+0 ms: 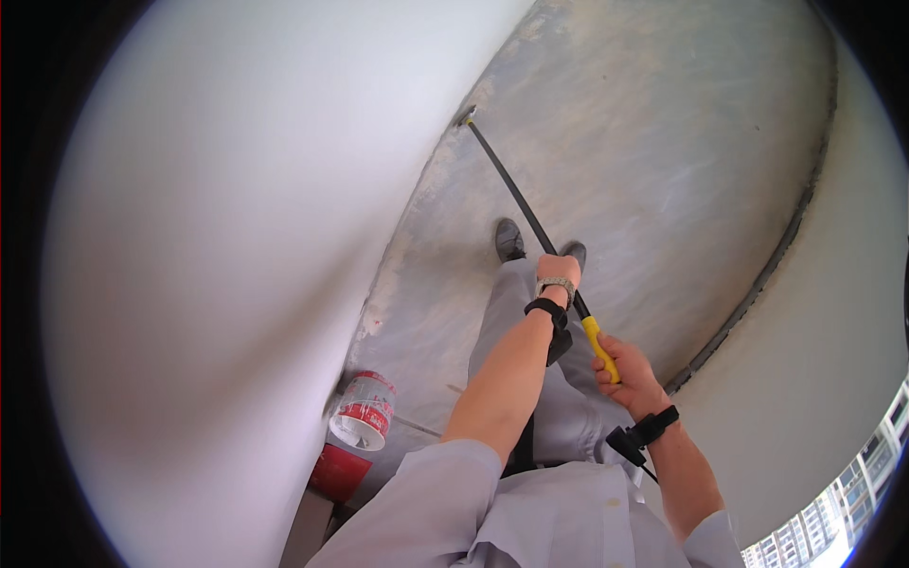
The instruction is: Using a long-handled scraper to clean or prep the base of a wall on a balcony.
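A long-handled scraper [513, 181] slants from my hands up to the foot of the white wall on the left. Partway along its black pole, my left hand [559, 268] is wrapped around it, a watch and a black strap on that wrist. Lower down, my right hand [628, 369] grips the yellow handle end [594, 334]; a black strapped device sits on this wrist. The small scraper head [465, 116] rests where the concrete floor [639, 156] meets the wall, its blade too small to make out. Pale, patchy residue runs along that floor edge.
The white wall [234, 213] bounds the left side. Against it stands a red and white bucket [366, 408], with a red object [339, 472] behind. My dark shoes [509, 240] are on the floor. A dark strip [770, 273] edges the low right wall [817, 355]; buildings [809, 532] show beyond.
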`<state>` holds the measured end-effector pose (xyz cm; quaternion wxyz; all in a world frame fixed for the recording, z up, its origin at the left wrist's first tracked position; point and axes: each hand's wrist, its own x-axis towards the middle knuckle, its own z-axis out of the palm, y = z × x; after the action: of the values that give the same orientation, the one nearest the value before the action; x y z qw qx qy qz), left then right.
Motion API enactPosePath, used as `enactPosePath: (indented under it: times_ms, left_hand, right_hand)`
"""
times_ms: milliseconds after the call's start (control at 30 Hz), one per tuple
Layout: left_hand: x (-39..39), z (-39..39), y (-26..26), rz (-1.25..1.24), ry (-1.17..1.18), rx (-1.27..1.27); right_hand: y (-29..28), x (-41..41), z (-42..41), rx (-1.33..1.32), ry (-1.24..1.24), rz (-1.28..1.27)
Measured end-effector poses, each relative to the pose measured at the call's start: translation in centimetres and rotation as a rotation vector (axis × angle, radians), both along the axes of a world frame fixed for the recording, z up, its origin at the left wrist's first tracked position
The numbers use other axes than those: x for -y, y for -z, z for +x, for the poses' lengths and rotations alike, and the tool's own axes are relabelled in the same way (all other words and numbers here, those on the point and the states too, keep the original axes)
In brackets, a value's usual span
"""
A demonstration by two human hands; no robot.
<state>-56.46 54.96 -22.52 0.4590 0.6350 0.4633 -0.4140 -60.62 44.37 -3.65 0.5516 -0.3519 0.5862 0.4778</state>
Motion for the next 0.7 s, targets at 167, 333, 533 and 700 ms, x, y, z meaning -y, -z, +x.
enactPosePath:
  times_ms: [167, 333, 533, 700]
  left_hand:
    - [2.2, -7.3, -0.7, 0.063, -0.189, -0.131]
    - [2.4, -8.8, 2.1, 0.015, 0.207, 0.003]
    - [1.3, -6.9, 2.8, 0.185, -0.155, 0.052]
    - [2.6, -10.6, 0.0, -0.050, -0.268, -0.013]
  right_hand:
    - [-2.4, 1.0, -4.4, 0.004, -0.070, 0.002]
    - [-1.5, 1.0, -4.8, 0.009, -0.144, -0.051]
    - [1.2, 1.3, -5.3, -0.009, -0.064, 0.048]
    - [0.0, 3.0, -9.7, 0.048, -0.047, 0.071]
